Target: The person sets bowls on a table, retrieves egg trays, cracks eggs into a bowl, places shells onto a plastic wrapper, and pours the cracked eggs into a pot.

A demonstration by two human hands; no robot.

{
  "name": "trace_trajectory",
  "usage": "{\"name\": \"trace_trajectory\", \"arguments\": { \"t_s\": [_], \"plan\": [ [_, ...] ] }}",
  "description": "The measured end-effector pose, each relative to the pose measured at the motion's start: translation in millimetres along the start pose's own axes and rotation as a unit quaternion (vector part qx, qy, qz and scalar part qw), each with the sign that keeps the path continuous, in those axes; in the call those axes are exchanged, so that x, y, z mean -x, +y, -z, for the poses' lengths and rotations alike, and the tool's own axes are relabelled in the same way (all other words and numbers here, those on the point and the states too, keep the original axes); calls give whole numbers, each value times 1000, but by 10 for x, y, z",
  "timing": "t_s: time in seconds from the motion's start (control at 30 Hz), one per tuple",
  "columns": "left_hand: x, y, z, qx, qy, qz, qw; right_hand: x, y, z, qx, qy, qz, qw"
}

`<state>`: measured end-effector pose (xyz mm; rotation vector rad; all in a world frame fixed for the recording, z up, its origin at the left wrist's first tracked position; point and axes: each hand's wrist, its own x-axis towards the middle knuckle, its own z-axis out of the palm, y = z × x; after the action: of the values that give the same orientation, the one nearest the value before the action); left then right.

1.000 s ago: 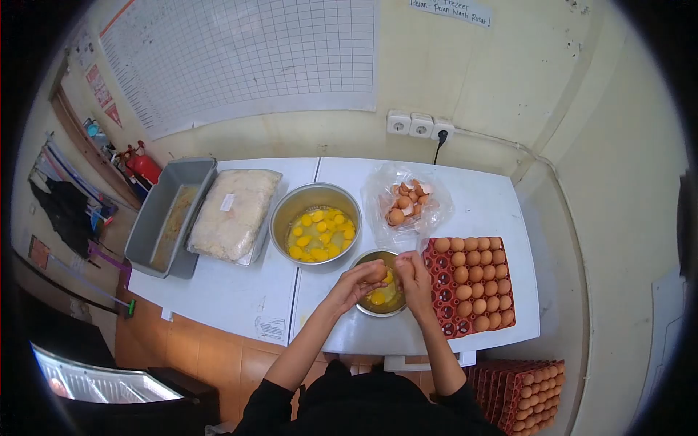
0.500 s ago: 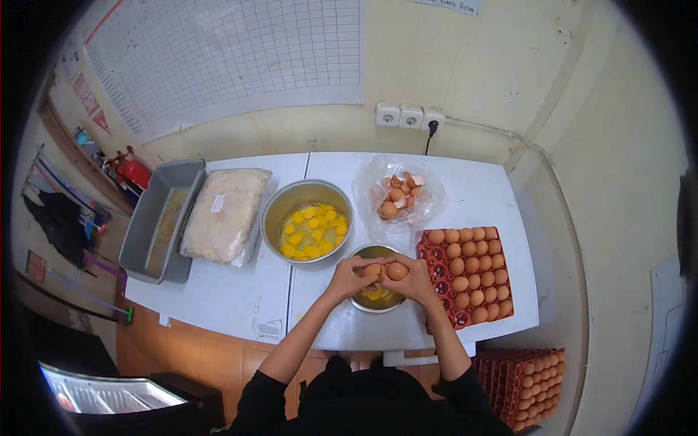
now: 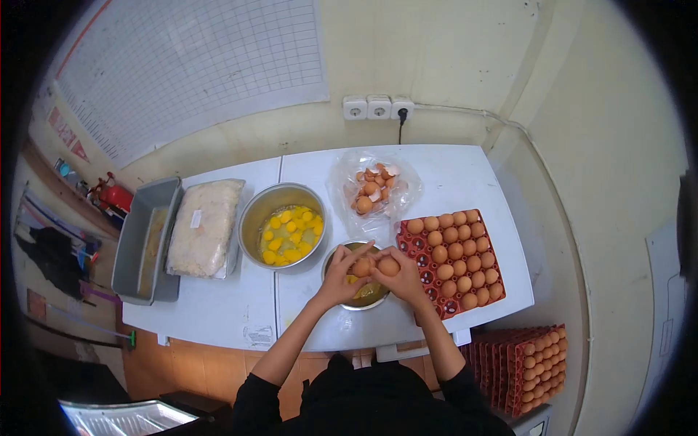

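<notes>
Over a small metal bowl [image 3: 345,306] both hands meet. My left hand [image 3: 339,281] is closed around a brown egg [image 3: 362,267], some fingers stretched upward. Right beside it, my right hand [image 3: 406,279] grips another brown egg [image 3: 389,267]. The two shells are close together; whether either is cracked is hard to see. Yellow egg [image 3: 367,291] lies in the bowl below, partly hidden by the hands. To the left stands a larger metal bowl [image 3: 249,215] with many yolks [image 3: 292,227] in clear egg white. A red egg tray [image 3: 430,291] holds rows of brown eggs at the right.
A clear plastic bag [image 3: 408,192] of broken eggshells [image 3: 376,187] lies behind the small bowl. On the left are a wrapped pale block [image 3: 207,225] and a grey tub [image 3: 131,265]. Stacked egg trays [image 3: 502,367] stand below the table's right end. A wall socket [image 3: 379,107] has a plug in it.
My view has turned a little to the right, so the table's contents sit further left. Both hands stay over the small bowl with the eggs; the left fingers now spread more.
</notes>
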<state>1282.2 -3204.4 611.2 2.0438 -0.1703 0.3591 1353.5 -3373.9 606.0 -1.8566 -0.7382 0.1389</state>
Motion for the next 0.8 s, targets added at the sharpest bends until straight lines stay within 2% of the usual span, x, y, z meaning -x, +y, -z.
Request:
{"name": "trace_trajectory", "arguments": {
  "t_s": [0.07,0.1,0.13,0.17,0.2,0.23,0.3,0.33,0.4,0.43,0.47,0.5,0.53,0.6,0.67,0.73,0.77,0.8],
  "plan": [
    [-163,-247,-89,-24,-3,-16,1000,-81,78,4,-53,56,12,997],
    [-327,-317,-92,-45,42,0,998,-113,113,43,-33,111,66,991],
    [-518,-308,-77,-66,87,17,994,-120,78,133,-31,118,66,990],
    [-765,-306,-65,-59,105,-4,993,-83,46,247,-138,130,-45,981],
    [-1014,-278,-57,-53,124,-25,991,-48,-14,354,-242,139,-153,948],
    [-1188,-213,-69,-51,120,-29,991,-14,-79,439,-259,184,-101,943],
    [-1423,-86,-158,-338,103,-42,935,138,-59,658,-244,199,-116,942],
    [-1480,-75,-257,-336,100,-46,935,228,-12,772,-230,208,-131,942],
    [-1571,-72,-505,-331,85,-207,917,367,78,951,-202,225,-124,945],
    [-1609,-240,-717,-265,25,-217,939,426,32,1049,-185,223,-146,946],
    [-1614,-357,-890,-264,22,-219,939,478,19,1120,-168,221,-168,946],
    [-1607,-348,-1003,-270,-59,-137,951,499,78,1139,-156,248,-128,948],
    [-1605,-348,-1080,-272,-139,-53,951,550,115,1190,-155,250,-128,947],
    [-1614,-375,-1149,-272,-125,-49,953,617,157,1283,-135,240,-214,937],
    [-1570,-340,-1102,-274,-110,-39,955,611,339,1252,-91,236,-208,945],
    [-1514,-214,-910,-102,-60,32,992,553,546,1137,-48,226,-196,953],
    [-1450,-234,-830,-105,-53,34,992,515,631,1044,-100,182,-176,962],
    [-1319,-300,-763,12,-13,88,996,457,654,954,-152,134,-154,967]
  ]
}}
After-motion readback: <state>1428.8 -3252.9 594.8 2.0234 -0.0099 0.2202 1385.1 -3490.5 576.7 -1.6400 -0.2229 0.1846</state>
